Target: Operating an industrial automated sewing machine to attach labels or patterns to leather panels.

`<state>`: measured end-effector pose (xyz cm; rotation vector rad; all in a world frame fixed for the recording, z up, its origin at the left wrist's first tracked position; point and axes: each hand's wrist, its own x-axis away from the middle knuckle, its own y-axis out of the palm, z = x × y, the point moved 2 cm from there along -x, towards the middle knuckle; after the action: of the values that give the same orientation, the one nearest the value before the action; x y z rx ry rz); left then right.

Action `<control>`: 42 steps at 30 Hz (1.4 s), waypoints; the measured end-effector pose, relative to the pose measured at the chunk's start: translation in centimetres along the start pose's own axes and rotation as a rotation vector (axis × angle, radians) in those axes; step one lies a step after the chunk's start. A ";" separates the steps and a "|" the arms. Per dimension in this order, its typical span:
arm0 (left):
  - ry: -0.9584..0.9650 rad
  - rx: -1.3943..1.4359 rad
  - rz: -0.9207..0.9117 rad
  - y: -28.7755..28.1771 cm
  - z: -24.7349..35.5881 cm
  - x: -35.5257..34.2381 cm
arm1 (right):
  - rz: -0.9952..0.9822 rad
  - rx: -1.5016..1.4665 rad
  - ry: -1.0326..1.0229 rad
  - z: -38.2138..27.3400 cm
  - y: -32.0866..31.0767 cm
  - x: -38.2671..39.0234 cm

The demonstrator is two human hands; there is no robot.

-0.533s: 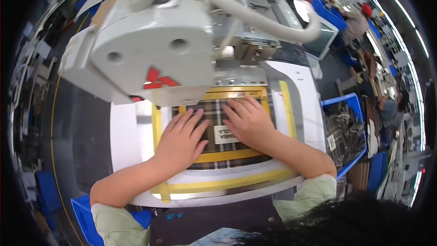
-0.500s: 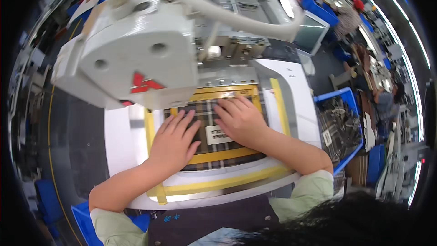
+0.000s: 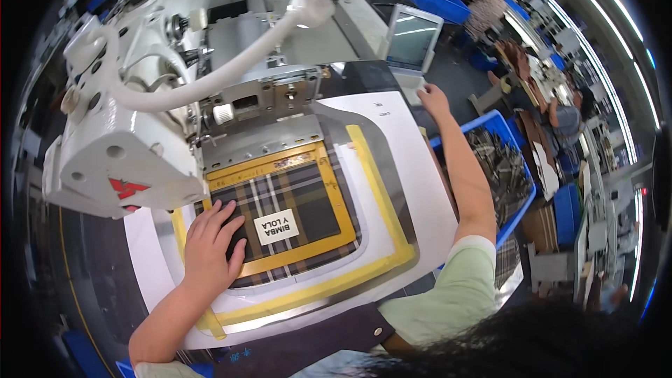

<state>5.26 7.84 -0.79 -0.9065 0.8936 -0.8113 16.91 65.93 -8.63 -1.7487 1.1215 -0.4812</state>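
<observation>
My left hand [image 3: 210, 241] lies flat with fingers spread over the left edge of a yellow clamp frame [image 3: 301, 264] and the plaid fabric [image 3: 301, 192] inside it. The brown, black and white fabric carries a small cream label [image 3: 278, 227] with dark lettering. A metal plate [image 3: 280, 143] adjoins the frame's far edge, under the white sewing machine head [image 3: 133, 161]. My right arm is stretched far to the right. My right hand [image 3: 434, 100], fingers curled in, is at the white base below a tilted screen [image 3: 413, 40]; whether it touches is hard to tell.
A white template sheet edged with yellow tape [image 3: 374, 182] surrounds the frame. A blue bin [image 3: 526, 168] of plaid pieces stands at the right. A thick white hose [image 3: 224, 73] arches over the machine. Other people work at benches at the far right.
My right hand has left the fabric and moved far right to the screen's base. My left hand stays on the frame's left side. The view has shifted, uncovering the label and fabric.
</observation>
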 end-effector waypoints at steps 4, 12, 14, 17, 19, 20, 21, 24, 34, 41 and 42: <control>0.037 0.069 0.037 0.0 -0.2 -0.2 | -0.153 0.102 0.003 4.2 2.8 -4.1; 0.173 0.153 0.112 0.8 -0.9 0.2 | -0.148 -0.180 0.000 11.5 7.0 -10.7; 0.136 0.144 0.100 1.1 -0.9 0.4 | -0.236 -0.341 0.093 9.4 7.6 -9.5; 0.162 0.174 0.140 1.0 -0.7 0.3 | -0.238 -0.699 0.256 6.7 4.4 -7.0; 0.074 0.140 0.158 0.4 -0.7 0.7 | -0.105 -1.004 0.239 3.5 1.6 -5.1; 0.069 0.143 0.165 0.1 -0.7 0.9 | -0.026 -1.094 0.164 2.0 -0.6 -4.3; -0.040 0.127 0.223 -0.2 -1.0 0.6 | 0.019 -1.189 0.102 1.7 -3.2 -3.7; -0.238 0.164 0.402 0.1 -2.9 0.1 | 0.073 -1.288 -0.118 -2.1 -10.3 0.3; -0.504 0.561 0.290 0.7 -8.1 -1.3 | 0.008 -1.109 -0.599 -12.4 -23.5 14.2; -0.409 0.640 0.310 1.1 -8.3 -2.4 | -0.208 -1.206 -0.478 -23.8 -18.9 20.2; -0.406 0.648 0.314 1.1 -8.5 -2.3 | -0.236 -1.221 -0.429 -25.2 -17.3 21.0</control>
<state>-3.00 7.69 -3.96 -0.3241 0.3577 -0.5582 17.11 37.00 14.58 -2.8470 0.9197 0.5949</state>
